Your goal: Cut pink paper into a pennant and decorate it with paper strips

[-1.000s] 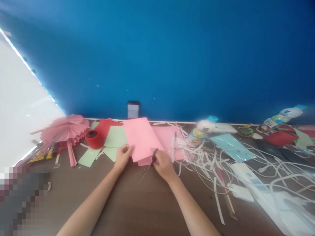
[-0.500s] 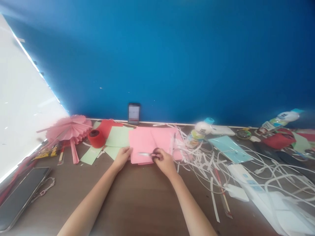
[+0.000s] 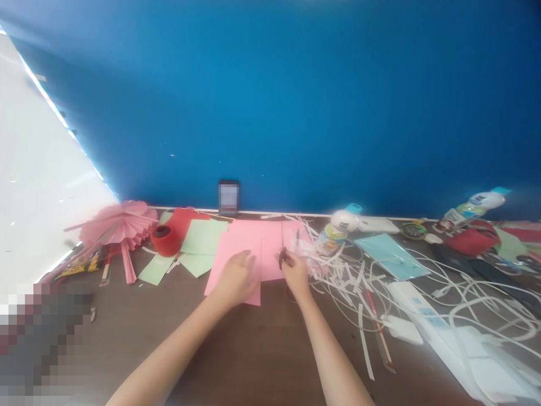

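Observation:
My right hand (image 3: 296,273) grips dark-handled scissors (image 3: 283,259) by the loops, with the blades pointing away over pink paper (image 3: 270,270). To its left, my left hand (image 3: 239,276) lies over a separate pink sheet (image 3: 217,269) that sits askew, nearer to me than the rest. Motion smears the fingers of this hand, so I cannot tell whether they pinch the sheet.
Left of the paper are green sheets (image 3: 205,237), a red roll (image 3: 165,241) and a pleated pink paper flower (image 3: 120,223). On the right stand a bottle (image 3: 338,228), white paper strips, a light-blue packet (image 3: 393,256), tangled cables and a power strip (image 3: 426,327).
My left hand has moved right and toward me, from the paper's left edge onto it. One pink sheet now lies apart, nearer me. The scissors have swung from pointing left to pointing away.

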A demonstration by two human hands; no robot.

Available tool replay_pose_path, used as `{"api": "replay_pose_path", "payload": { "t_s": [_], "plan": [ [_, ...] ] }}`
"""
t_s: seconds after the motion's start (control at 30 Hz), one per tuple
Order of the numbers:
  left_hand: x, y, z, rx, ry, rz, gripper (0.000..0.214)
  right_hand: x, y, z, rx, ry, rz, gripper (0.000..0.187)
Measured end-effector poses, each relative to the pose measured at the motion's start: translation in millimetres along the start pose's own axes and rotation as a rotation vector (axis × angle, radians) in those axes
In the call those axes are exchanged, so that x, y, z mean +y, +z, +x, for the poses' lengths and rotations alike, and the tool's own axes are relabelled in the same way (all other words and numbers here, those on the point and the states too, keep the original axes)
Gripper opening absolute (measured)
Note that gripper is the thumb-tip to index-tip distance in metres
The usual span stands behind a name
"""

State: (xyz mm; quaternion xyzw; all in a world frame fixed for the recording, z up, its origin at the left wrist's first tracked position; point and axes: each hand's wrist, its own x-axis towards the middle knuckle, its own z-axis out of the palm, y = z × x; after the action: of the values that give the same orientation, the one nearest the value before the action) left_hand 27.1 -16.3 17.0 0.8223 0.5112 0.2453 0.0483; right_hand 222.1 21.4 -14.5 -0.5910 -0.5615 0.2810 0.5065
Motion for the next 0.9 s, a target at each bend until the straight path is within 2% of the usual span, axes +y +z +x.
{"api": "replay_pose_path", "payload": {
  "t_s": [0.07, 0.2, 0.33, 0.43, 0.53, 0.63, 0.73, 0.83, 0.9],
  "plan": [
    [7, 24.1, 4, -0.067, 0.123, 0.046, 0.056, 4, 1, 1, -0.032, 0.031, 0.046, 0.034],
    [3, 56.8, 8, -0.2, 0.083, 0.091, 0.064, 0, -1, 1, -0.196, 0.108, 0.214, 0.029],
    [4, 61.9, 11, -0.131, 0.019, 0.096, 0.061, -15, -3, -3, -0.359, 0.139, 0.523, 0.027],
    [10, 59.7, 8, -0.04, -0.011, 0.106, 0.063, -21, -3, -4, -0.315, 0.174, 0.662, 0.027],
    [13, 60.2, 2, -0.058, -0.023, 0.094, 0.064, -23, -4, -2, -0.151, 0.218, 0.457, 0.034],
    [14, 62.2, -2, -0.12, -0.043, 0.093, 0.066, -23, -1, 2, -0.117, 0.176, 0.113, 0.032],
    [15, 63.3, -2, -0.151, -0.044, 0.111, 0.068, -22, 4, 5, -0.182, -0.079, -0.168, 0.027],
    [15, 64.4, -1, -0.145, -0.057, 0.136, 0.071, -21, 8, 4, -0.321, -0.422, -0.397, 0.022],
    [16, 65.0, -1, -0.132, -0.079, 0.147, 0.072, -21, 9, 2, -0.413, -0.571, -0.52, 0.024]
  ]
}}
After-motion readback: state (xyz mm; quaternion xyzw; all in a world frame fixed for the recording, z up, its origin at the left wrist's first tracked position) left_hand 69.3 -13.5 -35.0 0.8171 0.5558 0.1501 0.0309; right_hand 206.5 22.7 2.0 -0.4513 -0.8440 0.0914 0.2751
